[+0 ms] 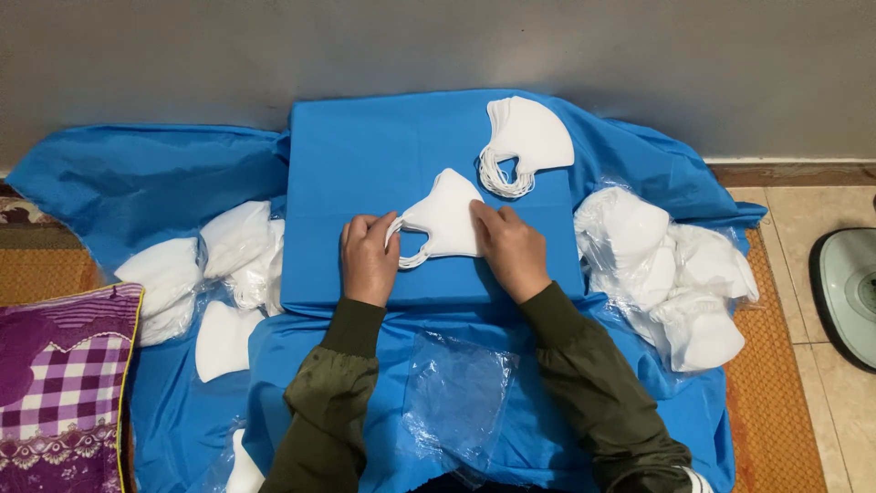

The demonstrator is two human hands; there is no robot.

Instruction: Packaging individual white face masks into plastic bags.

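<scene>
A small stack of white face masks (446, 217) lies on a raised blue-covered surface (365, 164). My left hand (368, 256) pinches the stack's ear loops at its left edge. My right hand (511, 248) presses down on the stack's right side. A second, thicker stack of white masks (525, 137) lies further back and to the right, untouched. Both my arms wear dark olive sleeves.
Clear bags of white masks (671, 274) sit at the right, loose masks (214, 265) at the left. An empty clear plastic bag (456, 397) lies near me on the blue sheet. A purple checked cushion (64, 383) is at the lower left, a scale (849, 292) at the right edge.
</scene>
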